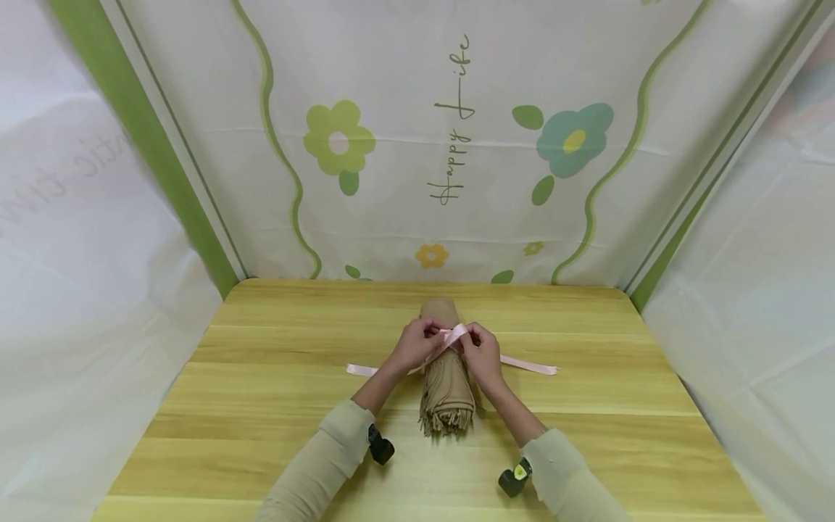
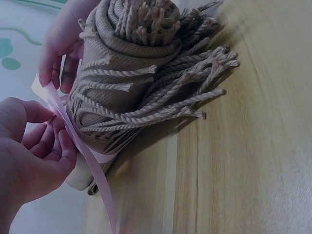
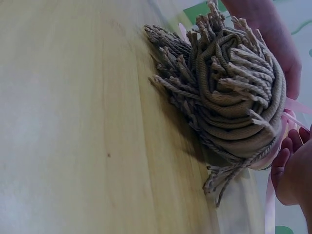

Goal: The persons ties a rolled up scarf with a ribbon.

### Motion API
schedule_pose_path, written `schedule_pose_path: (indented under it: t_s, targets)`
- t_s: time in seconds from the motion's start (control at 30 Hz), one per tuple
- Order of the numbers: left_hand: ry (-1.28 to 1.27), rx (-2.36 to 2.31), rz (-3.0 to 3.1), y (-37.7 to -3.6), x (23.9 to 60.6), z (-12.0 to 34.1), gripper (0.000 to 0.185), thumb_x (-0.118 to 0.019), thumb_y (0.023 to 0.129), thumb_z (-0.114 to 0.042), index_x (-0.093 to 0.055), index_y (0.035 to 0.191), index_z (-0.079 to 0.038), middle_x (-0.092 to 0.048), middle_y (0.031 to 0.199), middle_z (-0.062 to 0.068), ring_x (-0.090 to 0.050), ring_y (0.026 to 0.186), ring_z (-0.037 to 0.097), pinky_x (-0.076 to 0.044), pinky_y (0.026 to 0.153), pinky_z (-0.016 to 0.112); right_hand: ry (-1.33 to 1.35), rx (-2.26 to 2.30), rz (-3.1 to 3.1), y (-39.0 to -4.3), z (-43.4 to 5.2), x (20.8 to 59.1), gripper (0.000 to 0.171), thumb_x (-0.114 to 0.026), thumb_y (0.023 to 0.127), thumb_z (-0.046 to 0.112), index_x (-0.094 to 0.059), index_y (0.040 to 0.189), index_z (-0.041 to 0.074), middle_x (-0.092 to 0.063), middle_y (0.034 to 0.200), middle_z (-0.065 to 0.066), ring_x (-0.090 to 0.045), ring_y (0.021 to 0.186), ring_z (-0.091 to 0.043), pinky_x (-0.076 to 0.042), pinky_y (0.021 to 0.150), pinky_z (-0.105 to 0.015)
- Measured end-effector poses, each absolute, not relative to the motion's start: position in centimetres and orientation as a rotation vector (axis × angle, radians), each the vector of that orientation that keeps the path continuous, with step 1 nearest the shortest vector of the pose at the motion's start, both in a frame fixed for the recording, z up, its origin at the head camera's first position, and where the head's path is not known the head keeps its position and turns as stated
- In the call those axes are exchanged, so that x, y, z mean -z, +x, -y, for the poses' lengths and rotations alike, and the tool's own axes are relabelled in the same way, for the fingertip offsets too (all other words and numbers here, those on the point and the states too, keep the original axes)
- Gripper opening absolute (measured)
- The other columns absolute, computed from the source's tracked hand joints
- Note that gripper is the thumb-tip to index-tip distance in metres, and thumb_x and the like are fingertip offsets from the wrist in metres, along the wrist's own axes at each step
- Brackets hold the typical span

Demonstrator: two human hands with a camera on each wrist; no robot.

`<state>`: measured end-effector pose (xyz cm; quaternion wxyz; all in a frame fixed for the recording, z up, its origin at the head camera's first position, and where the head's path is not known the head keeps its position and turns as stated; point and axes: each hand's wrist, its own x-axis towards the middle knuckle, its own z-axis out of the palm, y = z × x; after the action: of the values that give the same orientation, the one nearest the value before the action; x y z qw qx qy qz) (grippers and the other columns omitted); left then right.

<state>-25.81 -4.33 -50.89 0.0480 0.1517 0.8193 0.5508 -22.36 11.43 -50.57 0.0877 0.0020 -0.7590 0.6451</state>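
Observation:
A rolled beige scarf (image 1: 446, 377) with a tasselled fringe lies lengthwise in the middle of the wooden table (image 1: 261, 391). A pink ribbon (image 1: 528, 365) crosses over the roll, its two tails lying flat to either side. My left hand (image 1: 417, 342) pinches the ribbon on top of the roll. My right hand (image 1: 478, 349) pinches it from the other side, the two hands nearly touching. In the left wrist view the ribbon (image 2: 92, 161) runs between the curled fingers (image 2: 57, 141) and round the scarf (image 2: 136, 73). The right wrist view shows the fringe end (image 3: 234, 97) and ribbon (image 3: 295, 105).
White plastic sheeting printed with flowers and green lines (image 1: 457, 145) walls the table at the back and both sides. Bare wood lies left, right and in front of the scarf. A black wrist camera mount (image 1: 380, 446) sits on each forearm.

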Motion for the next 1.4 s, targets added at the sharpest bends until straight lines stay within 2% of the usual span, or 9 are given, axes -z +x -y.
schedule_pose_path:
  t_s: [0.27,0.5,0.63,0.73,0.97,1.1,1.23,1.3,1.4]
  targets:
    - [0.477,-1.655,-2.435,-25.8,51.1,4.5,0.006,-0.064,0.09,-0.004,-0.066,0.096,-0.001,-0.066,0.093,0.011,-0.058,0.081,0.013,-0.049,0.072,0.024,0.005,-1.94,2.224,-21.6,-11.4,49.4,0.017,-0.056,0.099,0.002,-0.065,0.09,-0.01,-0.065,0.082,-0.035,-0.062,0.064,-0.023,-0.052,0.056,-0.028]
    - [0.535,-1.605,-2.426,-25.9,51.3,4.7,0.007,-0.063,0.09,-0.007,-0.063,0.094,-0.001,-0.059,0.083,0.005,-0.049,0.07,0.012,-0.042,0.061,0.024,-0.051,-2.024,2.14,-22.8,-11.7,51.2,0.02,-0.054,0.1,0.003,-0.063,0.09,-0.011,-0.065,0.077,-0.029,-0.06,0.058,-0.019,-0.053,0.052,-0.027]
    - [0.504,-1.595,-2.459,-25.9,51.3,4.6,0.011,-0.062,0.091,-0.01,-0.066,0.098,-0.002,-0.065,0.09,0.01,-0.053,0.073,0.013,-0.045,0.064,0.024,-0.066,-2.056,2.108,-22.6,-11.6,50.6,0.022,-0.053,0.1,0.002,-0.062,0.088,-0.014,-0.064,0.081,-0.036,-0.062,0.063,-0.036,-0.055,0.052,-0.033]
    - [0.425,-1.643,-2.476,-25.8,51.2,4.4,0.012,-0.058,0.094,-0.009,-0.064,0.1,-0.001,-0.064,0.091,0.01,-0.053,0.073,0.013,-0.045,0.063,0.024,-0.081,-2.042,2.08,-23.2,-11.7,51.6,0.025,-0.054,0.101,0.005,-0.064,0.087,-0.013,-0.067,0.083,-0.033,-0.064,0.071,-0.042,-0.056,0.054,-0.034]
    - [0.244,-1.92,-2.372,-25.8,51.2,4.3,0.023,-0.042,0.104,-0.009,-0.061,0.101,0.004,-0.059,0.076,0.006,-0.054,0.062,0.011,-0.046,0.054,0.021,-0.166,-1.979,2.022,-23.9,-11.8,52.5,0.025,-0.053,0.1,0.007,-0.064,0.085,-0.009,-0.071,0.072,-0.011,-0.069,0.068,-0.024,-0.058,0.055,-0.033]
    - [0.231,-2.015,-2.33,-25.9,51.0,4.6,0.031,-0.038,0.106,-0.01,-0.063,0.097,0.006,-0.062,0.073,0.011,-0.058,0.063,0.02,-0.052,0.059,0.032,-0.204,-2.015,1.96,-24.1,-12.0,52.5,0.025,-0.051,0.101,0.009,-0.062,0.086,-0.007,-0.07,0.075,-0.015,-0.07,0.069,-0.03,-0.06,0.058,-0.038]
    - [0.182,-2.084,-2.268,-25.8,50.7,5.0,0.035,-0.036,0.107,-0.01,-0.064,0.1,0.01,-0.067,0.082,0.023,-0.066,0.071,0.025,-0.059,0.073,0.049,-0.251,-2.028,1.929,-24.2,-12.4,52.4,0.027,-0.05,0.103,0.012,-0.061,0.086,-0.005,-0.07,0.081,-0.024,-0.07,0.077,-0.041,-0.061,0.064,-0.049]
    - [0.126,-2.116,-2.231,-25.7,50.5,5.3,0.036,-0.035,0.107,-0.009,-0.063,0.104,0.012,-0.069,0.088,0.026,-0.069,0.074,0.024,-0.059,0.079,0.05,-0.265,-2.028,1.92,-24.3,-12.7,52.3,0.027,-0.049,0.103,0.013,-0.062,0.087,-0.005,-0.069,0.082,-0.025,-0.07,0.079,-0.043,-0.061,0.065,-0.05]
    - [0.037,-2.168,-2.167,-25.7,50.3,5.7,0.038,-0.033,0.106,-0.009,-0.062,0.11,0.015,-0.069,0.095,0.03,-0.07,0.075,0.02,-0.06,0.082,0.048,-0.272,-2.033,1.904,-24.3,-13.1,52.1,0.029,-0.048,0.104,0.015,-0.063,0.089,-0.006,-0.069,0.08,-0.02,-0.071,0.076,-0.037,-0.061,0.063,-0.042]
